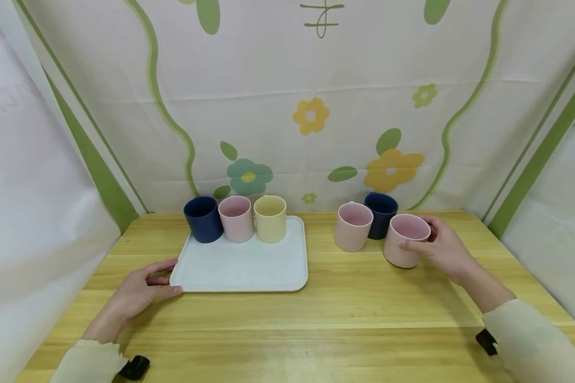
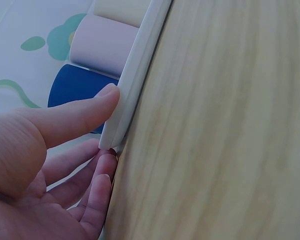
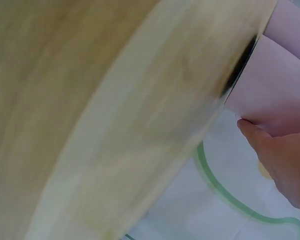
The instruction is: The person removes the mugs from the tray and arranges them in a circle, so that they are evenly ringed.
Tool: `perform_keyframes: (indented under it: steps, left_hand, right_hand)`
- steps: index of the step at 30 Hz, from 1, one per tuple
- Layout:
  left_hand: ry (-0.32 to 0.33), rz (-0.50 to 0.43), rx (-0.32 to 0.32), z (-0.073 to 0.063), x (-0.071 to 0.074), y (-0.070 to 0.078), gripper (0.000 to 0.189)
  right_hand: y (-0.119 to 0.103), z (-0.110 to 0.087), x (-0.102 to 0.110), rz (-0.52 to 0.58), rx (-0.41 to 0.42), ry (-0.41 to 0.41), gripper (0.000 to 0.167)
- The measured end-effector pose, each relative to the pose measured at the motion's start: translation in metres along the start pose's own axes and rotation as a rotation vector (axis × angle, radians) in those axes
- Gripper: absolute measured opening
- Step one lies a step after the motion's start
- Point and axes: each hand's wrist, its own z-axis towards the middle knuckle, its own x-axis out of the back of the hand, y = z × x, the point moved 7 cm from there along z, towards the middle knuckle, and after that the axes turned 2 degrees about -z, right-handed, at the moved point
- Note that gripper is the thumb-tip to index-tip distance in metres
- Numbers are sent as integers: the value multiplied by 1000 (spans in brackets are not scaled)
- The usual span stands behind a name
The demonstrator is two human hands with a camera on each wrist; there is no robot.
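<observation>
My right hand (image 1: 443, 250) grips a pink mug (image 1: 402, 247) from its right side, thumb across the front and fingers behind. Whether that mug touches the table cannot be told. Just left of it are another pink mug (image 1: 352, 229) and, behind, a dark blue mug (image 1: 380, 213). My left hand (image 1: 141, 290) holds the front left corner of a white tray (image 1: 241, 274); in the left wrist view its thumb (image 2: 92, 112) lies against the rim. Along the tray's back stand a dark blue mug (image 1: 203, 221), a pink mug (image 1: 237, 221) and a pale yellow mug (image 1: 270, 221).
All of this is on a wooden table (image 1: 287, 335). A white cloth with flower prints (image 1: 268, 69) hangs behind the table's back edge, and similar cloth walls (image 1: 29, 213) close in the left and right sides.
</observation>
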Motion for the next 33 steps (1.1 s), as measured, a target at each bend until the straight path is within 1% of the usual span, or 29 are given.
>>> perform_keyframes:
  steps: [6, 10, 15, 28, 33]
  left_hand:
    - [-1, -9, -5, -1, 0, 1, 89]
    - [-5, -25, -5, -2, 0, 3, 89]
    - [-7, -20, -15, -4, 0, 4, 89]
    - [-6, -17, -25, -3, 0, 4, 88]
    - [-2, -22, -25, -3, -1, 3, 88]
  right_hand:
    - [9, 4, 1, -5, -31, 4, 90]
    - [10, 6, 3, 4, -31, -10, 91]
    - [11, 9, 4, -7, -41, -14, 91]
    - [15, 15, 5, -20, -32, -45, 90]
    - [15, 17, 5, -3, -19, -67, 87]
